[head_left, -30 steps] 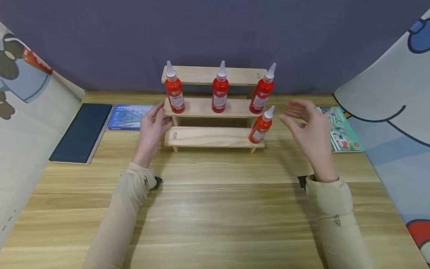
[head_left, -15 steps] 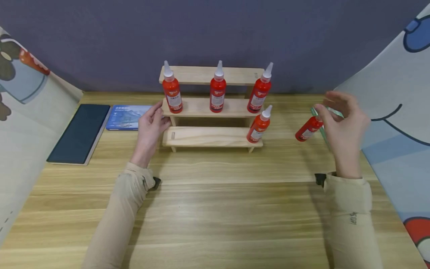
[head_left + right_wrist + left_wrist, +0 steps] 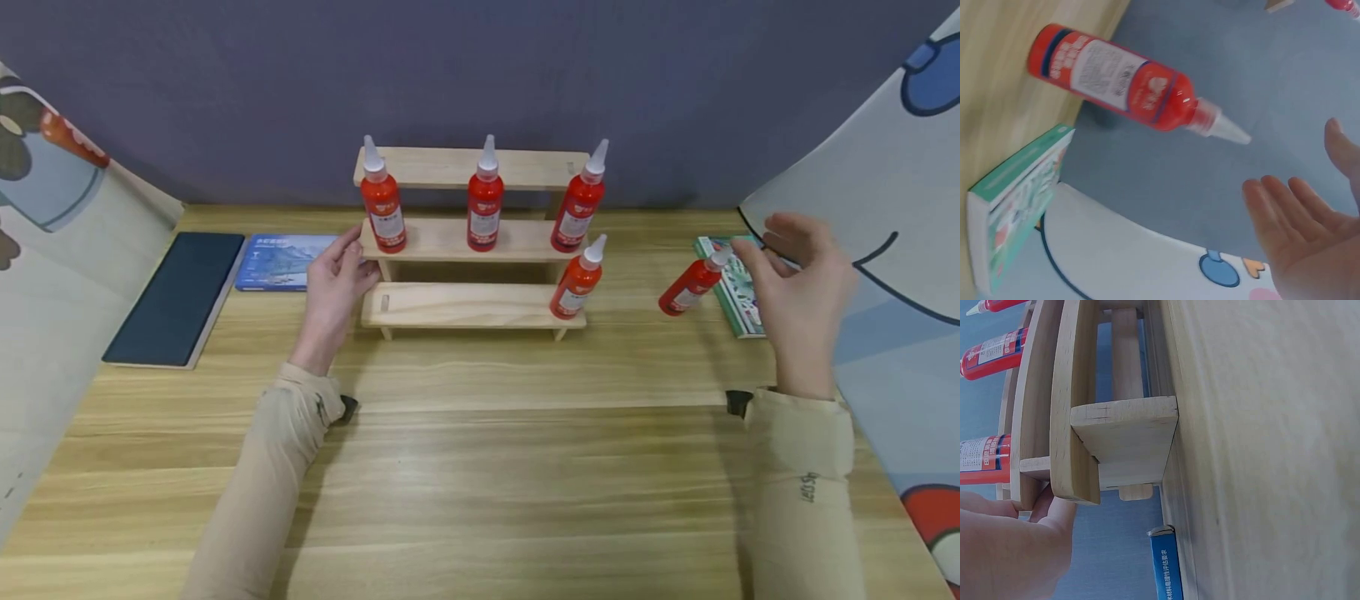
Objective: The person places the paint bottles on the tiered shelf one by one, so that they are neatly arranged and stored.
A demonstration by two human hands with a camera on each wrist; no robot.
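A three-tier wooden rack (image 3: pixel 480 304) stands at the back of the table. On its middle shelf are three red squeeze bottles with white nozzles: left (image 3: pixel 386 208), centre (image 3: pixel 485 210) and right (image 3: pixel 580 208). Another red bottle (image 3: pixel 577 283) stands at the right end of the bottom shelf. My left hand (image 3: pixel 336 283) holds the rack's left end at the middle shelf, its fingertips partly hidden behind the wood. Upright on the table to the rack's right is a separate red bottle (image 3: pixel 690 286). Just right of its nozzle, my right hand (image 3: pixel 806 292) is apart from it, holding nothing.
A dark tablet-like slab (image 3: pixel 176 300) and a blue box (image 3: pixel 285 260) lie left of the rack. A green book (image 3: pixel 738 287) lies behind the lone bottle. Dark fabric (image 3: pixel 480 75) rises behind the rack, and printed panels (image 3: pixel 900 250) flank the table.
My right hand has moved right, away from the rack. The lone bottle on the table, out of sight a second ago, now shows fully. My left hand stays on the rack.
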